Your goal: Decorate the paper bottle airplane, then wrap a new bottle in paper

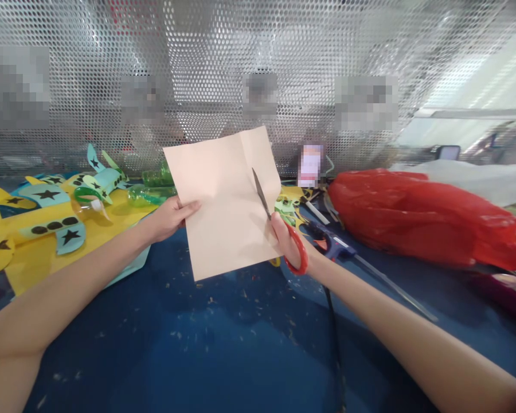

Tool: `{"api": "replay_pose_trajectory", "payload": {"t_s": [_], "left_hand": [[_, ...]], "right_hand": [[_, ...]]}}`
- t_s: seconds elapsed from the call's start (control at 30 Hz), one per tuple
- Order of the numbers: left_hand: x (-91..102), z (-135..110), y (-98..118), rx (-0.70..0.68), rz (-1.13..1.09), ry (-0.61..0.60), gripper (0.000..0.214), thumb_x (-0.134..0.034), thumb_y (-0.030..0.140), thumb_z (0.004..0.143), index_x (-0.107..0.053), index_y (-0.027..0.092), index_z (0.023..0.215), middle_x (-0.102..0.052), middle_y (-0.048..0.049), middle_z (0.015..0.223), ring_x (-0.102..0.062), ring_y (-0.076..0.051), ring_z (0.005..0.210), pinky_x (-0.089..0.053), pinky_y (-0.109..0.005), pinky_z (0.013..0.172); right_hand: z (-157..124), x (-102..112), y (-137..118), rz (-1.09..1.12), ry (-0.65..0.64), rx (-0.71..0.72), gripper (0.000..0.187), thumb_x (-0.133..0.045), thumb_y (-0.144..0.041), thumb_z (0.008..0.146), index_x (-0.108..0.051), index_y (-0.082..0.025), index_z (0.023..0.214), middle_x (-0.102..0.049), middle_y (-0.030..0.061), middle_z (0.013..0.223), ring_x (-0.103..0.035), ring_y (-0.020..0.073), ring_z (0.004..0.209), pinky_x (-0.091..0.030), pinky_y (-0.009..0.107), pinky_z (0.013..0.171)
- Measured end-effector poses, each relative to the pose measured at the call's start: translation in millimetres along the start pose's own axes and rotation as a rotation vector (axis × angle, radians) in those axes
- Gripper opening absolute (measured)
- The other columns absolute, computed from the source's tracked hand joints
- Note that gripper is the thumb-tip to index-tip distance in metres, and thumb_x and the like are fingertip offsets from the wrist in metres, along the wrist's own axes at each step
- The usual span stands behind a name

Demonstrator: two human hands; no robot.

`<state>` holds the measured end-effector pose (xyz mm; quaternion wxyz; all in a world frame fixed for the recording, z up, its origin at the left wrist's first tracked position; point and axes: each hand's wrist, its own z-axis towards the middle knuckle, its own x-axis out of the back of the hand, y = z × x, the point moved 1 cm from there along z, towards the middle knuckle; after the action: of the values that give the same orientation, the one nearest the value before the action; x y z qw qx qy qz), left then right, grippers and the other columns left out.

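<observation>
The paper (219,206), a pale sheet with a crease near its top right corner, is held up above the bench (189,355), between the two hands. The left hand (172,218) pinches the paper's left edge, thumb flat on the near face and the other fingers mostly hidden behind it. The right hand (286,238), at the paper's lower right edge, is closed around the red-handled scissors (298,255); whether it also grips the sheet, I cannot tell. The scissor blades lie in front of the paper, close together, pointing up and slightly left. Both forearms are bare and stretch forward, one rising from below left of the paper, the other from below right.

Left of the paper are green bottles (150,195), then a toy plane (47,229) in yellow and light blue with black stars, on a yellow sheet (55,267). Right of the paper is a blue glue gun (337,248), with a phone (310,163) farther back and a red plastic bag (413,218) beyond the gun. Behind the paper stands a silvery perforated screen (215,57).
</observation>
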<state>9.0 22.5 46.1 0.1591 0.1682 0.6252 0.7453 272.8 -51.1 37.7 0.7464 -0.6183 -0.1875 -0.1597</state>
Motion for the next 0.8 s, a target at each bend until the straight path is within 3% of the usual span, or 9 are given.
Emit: {"api": "replay_pose_trajectory", "payload": {"t_s": [0.13, 0.47, 0.8], "left_hand": [[0.5, 0.3, -0.8, 0.005, 0.003, -0.005, 0.045, -0.069, 0.045, 0.078, -0.068, 0.012, 0.108, -0.073, -0.0115, 0.098, -0.068, -0.026, 0.092, -0.054, -0.037, 0.079], [-1.3, -0.3, -0.1, 0.023, -0.008, 0.014, 0.040, -0.067, 0.041, 0.078, -0.069, 0.012, 0.105, -0.073, -0.0111, 0.100, -0.068, -0.027, 0.096, -0.053, -0.039, 0.085], [0.1, 0.2, -1.3, 0.031, -0.006, 0.008, 0.045, -0.069, 0.044, 0.078, -0.068, 0.012, 0.110, -0.073, -0.0115, 0.102, -0.068, -0.027, 0.097, -0.054, -0.040, 0.086]], "right_hand": [[-1.0, -0.8, 2.4, -0.011, -0.066, -0.107, 0.070, -0.018, -0.071, 0.091, -0.041, -0.025, 0.044, -0.048, 0.0047, 0.041, -0.049, 0.0177, 0.042, -0.043, 0.035, 0.051], [-5.1, 1.1, -5.8, -0.079, -0.064, -0.091, 0.078, -0.015, -0.072, 0.090, -0.043, -0.025, 0.035, -0.047, 0.0050, 0.034, -0.049, 0.0151, 0.036, -0.044, 0.032, 0.051], [-9.3, -1.5, -15.5, -0.064, 0.000, -0.180, 0.068, -0.019, -0.074, 0.088, -0.033, -0.027, 0.042, -0.039, 0.0010, 0.031, -0.042, 0.0133, 0.029, -0.036, 0.030, 0.037]]}}
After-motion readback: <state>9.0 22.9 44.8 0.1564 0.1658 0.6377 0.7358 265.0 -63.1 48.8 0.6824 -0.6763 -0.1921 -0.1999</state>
